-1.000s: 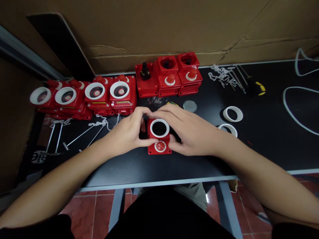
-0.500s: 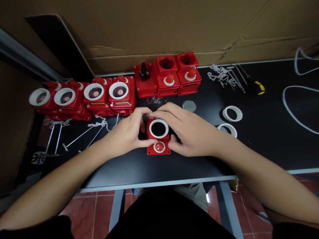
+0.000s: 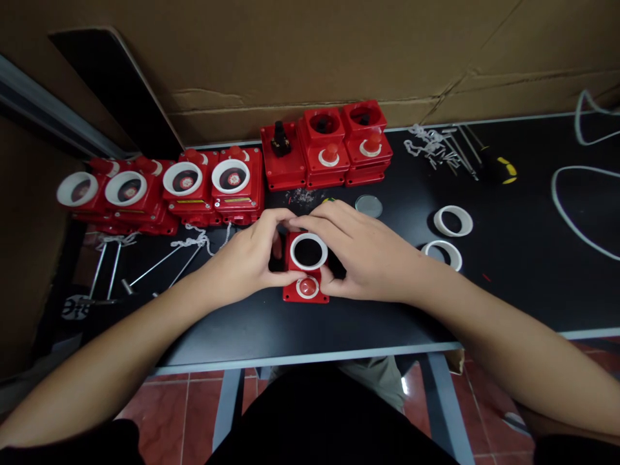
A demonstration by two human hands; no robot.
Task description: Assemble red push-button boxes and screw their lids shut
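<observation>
At the near middle of the black table (image 3: 508,284), the left hand (image 3: 247,258) and right hand (image 3: 372,258) grip a red box (image 3: 306,297) from both sides, fingers curled around it and fingertips meeting at its far edge. A white ring (image 3: 310,267) sits in the box's top, above a red button (image 3: 308,287). Just right lie 2 loose rings (image 3: 453,221) and a clear disc (image 3: 369,206). Farther left stand 4 ringed red units (image 3: 184,187), and 3 more red units (image 3: 329,152) stand at the far middle. A screwdriver (image 3: 498,169) lies far right.
</observation>
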